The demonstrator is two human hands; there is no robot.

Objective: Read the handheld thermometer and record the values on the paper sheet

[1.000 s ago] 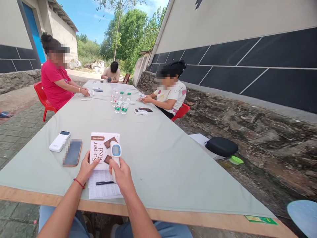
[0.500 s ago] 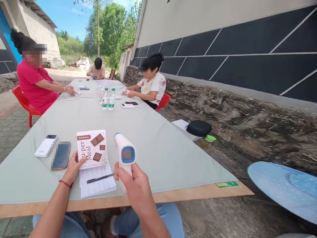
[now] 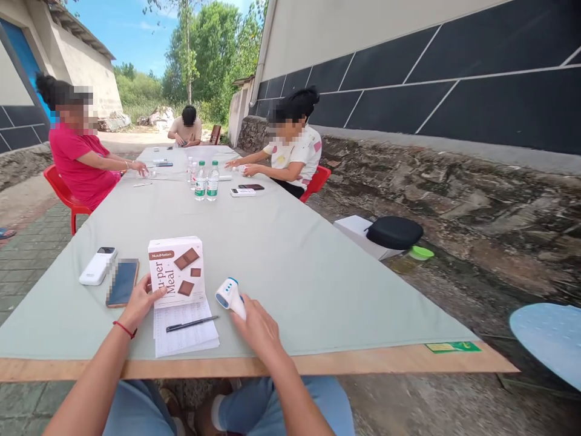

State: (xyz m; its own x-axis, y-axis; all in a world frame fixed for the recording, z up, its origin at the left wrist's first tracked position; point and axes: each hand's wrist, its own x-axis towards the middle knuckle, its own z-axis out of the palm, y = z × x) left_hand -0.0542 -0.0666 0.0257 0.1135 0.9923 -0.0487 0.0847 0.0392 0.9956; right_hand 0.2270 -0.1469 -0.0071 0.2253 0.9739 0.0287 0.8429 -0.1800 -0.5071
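My left hand [image 3: 141, 303] grips the lower left edge of a white box [image 3: 178, 284] printed with chocolate pieces and the word "NutriMotion". The box stands tilted on the table, its front facing me. My right hand [image 3: 258, 327] is closed around the handle of a white and blue infrared thermometer [image 3: 230, 295], which lies tipped sideways low over or on the table; whether it touches the cloth I cannot tell. Between my hands, printed sheets of paper [image 3: 186, 342] lie below the box, with a black pen [image 3: 192, 324] across them.
Left of the box are a smartphone [image 3: 122, 283] and a white power bank [image 3: 98, 266]. Water bottles [image 3: 206, 181] stand mid-table, near another phone [image 3: 251, 187]. Three people sit around the far part, handling small things. A black case [image 3: 394, 232] rests on a white box at right.
My right hand has lowered the thermometer and turned it sideways, so its screen no longer faces me. My left hand stays on the box. The view has shifted slightly.
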